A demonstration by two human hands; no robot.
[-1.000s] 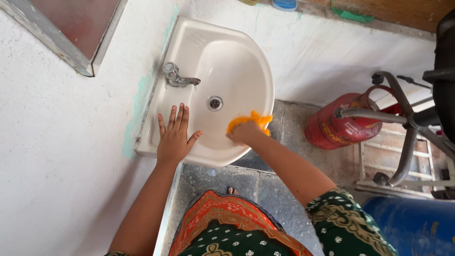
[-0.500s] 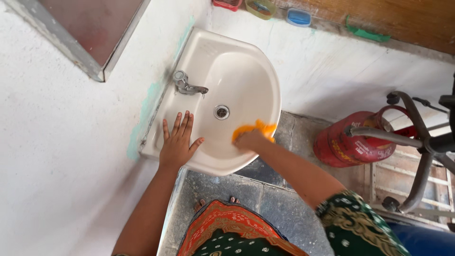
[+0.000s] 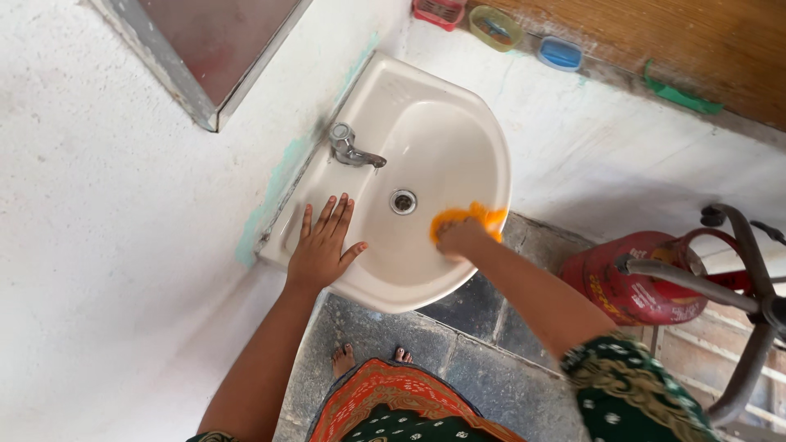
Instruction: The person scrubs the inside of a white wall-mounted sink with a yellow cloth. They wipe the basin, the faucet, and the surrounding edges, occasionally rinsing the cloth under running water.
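Head view: we look straight down on a cream wash basin [image 3: 446, 106] fixed to a white wall [image 3: 98, 245]. Our left hand [image 3: 323, 245] lies flat on the basin's near left rim, fingers spread and apart, palm down, clamped on nothing. Our right hand [image 3: 460, 237] presses an orange cloth [image 3: 471, 217] against the inner right side of the bowl, close to the rim; the fingers are curled together over the cloth, so this grip is closed on it, and the cloth shows as a crumpled fringe beyond the knuckles. The round metal drain [image 3: 403, 201] sits in the bowl between our two hands, just left of the cloth and apart from it. A chrome tap [image 3: 354, 151] stands on the basin's left deck, its spout pointing over the bowl, a little beyond our left fingertips and not touching them. Along the ledge past the basin lie a red dish [image 3: 438, 11], a green dish [image 3: 494, 28] and a blue soap dish [image 3: 560, 53]. On the stone floor [image 3: 458, 360] to the right a red gas cylinder [image 3: 634, 282] lies on its side, well apart from the basin, beside the grey legs of a chair base [image 3: 737, 286]. Our bare toes [image 3: 344, 358] show below the basin.
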